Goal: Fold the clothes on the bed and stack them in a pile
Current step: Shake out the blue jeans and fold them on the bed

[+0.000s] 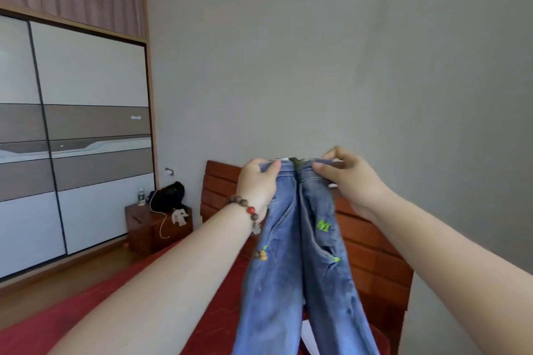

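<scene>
A pair of blue jeans (300,268) with small green and yellow embroidery hangs in the air in front of me, both legs dangling down side by side. My left hand (258,181), with a bead bracelet on the wrist, grips the waistband at its left end. My right hand (350,179) pinches the waistband at its right end. Both arms are stretched forward and raised above the bed (101,311), which has a red cover. No other clothes show in this view.
A red-brown wooden headboard (372,256) stands behind the jeans against a grey wall. A wooden nightstand (147,228) with a black bag, a bottle and a cable sits left of it. A large sliding-door wardrobe (86,135) fills the left side.
</scene>
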The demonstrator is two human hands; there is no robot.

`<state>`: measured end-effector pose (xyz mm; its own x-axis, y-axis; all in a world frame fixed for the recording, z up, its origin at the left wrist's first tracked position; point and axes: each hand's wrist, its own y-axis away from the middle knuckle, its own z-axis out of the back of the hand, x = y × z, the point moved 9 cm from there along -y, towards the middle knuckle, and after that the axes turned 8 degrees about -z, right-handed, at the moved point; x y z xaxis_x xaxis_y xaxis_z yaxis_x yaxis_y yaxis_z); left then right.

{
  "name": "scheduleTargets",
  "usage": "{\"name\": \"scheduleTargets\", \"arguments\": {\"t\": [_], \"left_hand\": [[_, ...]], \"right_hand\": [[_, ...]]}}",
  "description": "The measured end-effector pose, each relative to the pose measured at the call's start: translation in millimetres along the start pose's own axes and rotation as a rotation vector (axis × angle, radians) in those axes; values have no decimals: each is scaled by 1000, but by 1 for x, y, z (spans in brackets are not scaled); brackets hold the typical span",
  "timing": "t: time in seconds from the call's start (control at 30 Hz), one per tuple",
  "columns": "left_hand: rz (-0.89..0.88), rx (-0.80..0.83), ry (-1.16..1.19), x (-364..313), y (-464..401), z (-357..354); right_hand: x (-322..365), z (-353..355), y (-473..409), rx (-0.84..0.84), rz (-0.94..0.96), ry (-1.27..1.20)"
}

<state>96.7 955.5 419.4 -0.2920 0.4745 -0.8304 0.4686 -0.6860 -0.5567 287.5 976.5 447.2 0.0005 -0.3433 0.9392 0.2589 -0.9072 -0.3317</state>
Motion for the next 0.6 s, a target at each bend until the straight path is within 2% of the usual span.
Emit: {"name": "scheduleTargets", "arguments": {"t": [0.1, 0.2, 0.27, 0.37, 0.43, 0.5, 0.53, 0.6], "left_hand": [[-5, 86, 54, -16, 11, -26], [10, 260, 223, -26, 25, -41], [-47, 326, 167, -29, 30, -42], [-113, 328, 109, -28, 28, -36], [-133, 344, 168, -30, 25, -31], [-165, 402, 232, -40, 24, -32], [-186, 433, 268, -48, 25, -34], [-224, 447, 318, -64, 24, -35]], "right_hand": [[12, -21, 8, 69, -27, 90], [18, -22, 10, 135, -108, 62], [19, -21, 13, 214, -149, 26], [26, -18, 17, 347, -133, 47], [49, 3, 14, 283, 84, 308], [72, 19, 11, 190, 301, 771], [70, 20, 9, 237, 294, 946], [53, 20, 7, 369, 165, 1116]]}}
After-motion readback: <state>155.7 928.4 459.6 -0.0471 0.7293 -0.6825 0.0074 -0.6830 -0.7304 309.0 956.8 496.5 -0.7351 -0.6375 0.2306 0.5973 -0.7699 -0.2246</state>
